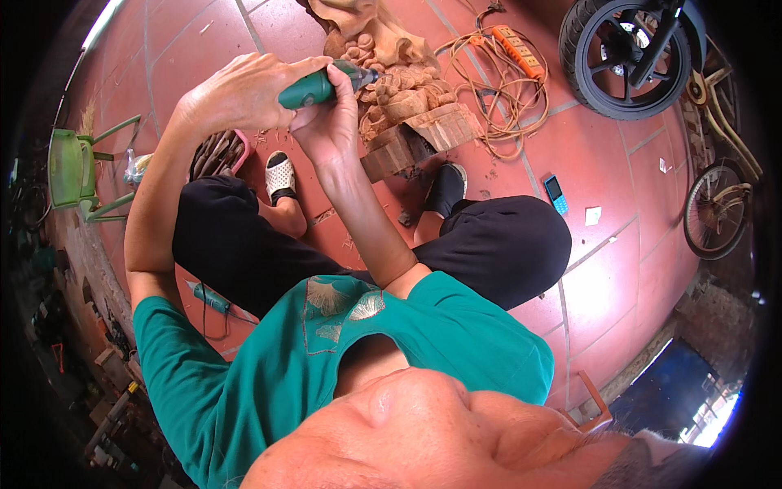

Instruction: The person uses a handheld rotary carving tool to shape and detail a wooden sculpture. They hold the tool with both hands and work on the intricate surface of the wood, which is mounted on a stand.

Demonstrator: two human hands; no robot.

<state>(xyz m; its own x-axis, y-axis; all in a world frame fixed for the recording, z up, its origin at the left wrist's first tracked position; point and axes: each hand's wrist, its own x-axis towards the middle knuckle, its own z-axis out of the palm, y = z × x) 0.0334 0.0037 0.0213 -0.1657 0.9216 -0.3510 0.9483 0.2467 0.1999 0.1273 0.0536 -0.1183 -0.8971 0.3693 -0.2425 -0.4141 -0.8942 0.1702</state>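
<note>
Both my hands are closed round a green rotary tool (305, 91) with a dark nose. My left hand (243, 90) wraps its rear end from above, and my right hand (330, 126) grips it nearer the front from below. The nose points right, up against a brown wood carving (403, 96) with rounded, knobbly relief. I cannot make out the bit at the tip or whether it touches the wood. The carving's rough block base (399, 151) stands on the floor between my feet, and its upper part runs out of the picture.
An orange power strip (519, 53) and coiled cord (489, 106) lie right of the carving. A blue phone (555, 194) is on the red tiles (603, 285). A motorcycle wheel (623, 53) stands far right, a green chair (73, 167) left. Another green tool (212, 298) lies beside my left leg.
</note>
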